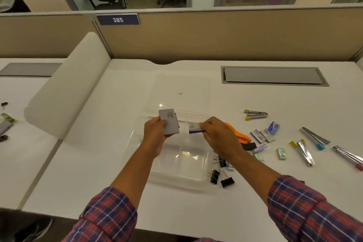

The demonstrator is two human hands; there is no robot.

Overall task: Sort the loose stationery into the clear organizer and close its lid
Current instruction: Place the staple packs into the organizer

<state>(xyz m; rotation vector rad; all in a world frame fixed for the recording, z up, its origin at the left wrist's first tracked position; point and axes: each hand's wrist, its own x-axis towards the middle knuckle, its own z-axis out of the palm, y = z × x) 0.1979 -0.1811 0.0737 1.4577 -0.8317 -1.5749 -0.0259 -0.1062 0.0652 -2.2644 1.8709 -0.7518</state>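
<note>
Grey box (169,124), judged light, rigid and smooth, is held by the curled fingers of the left hand (155,134) over the far part of the clear organizer (180,180). The right hand (218,133) pinches a small purple-white packet (194,129). Grip both across their flat faces.

Orange item (243,136) half hidden behind right hand (218,135); grey box (169,124) print unreadable.

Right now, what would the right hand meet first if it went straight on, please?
Probably the grey box in the left hand; the right hand, holding a small box, points toward it; depth unclear.
</note>
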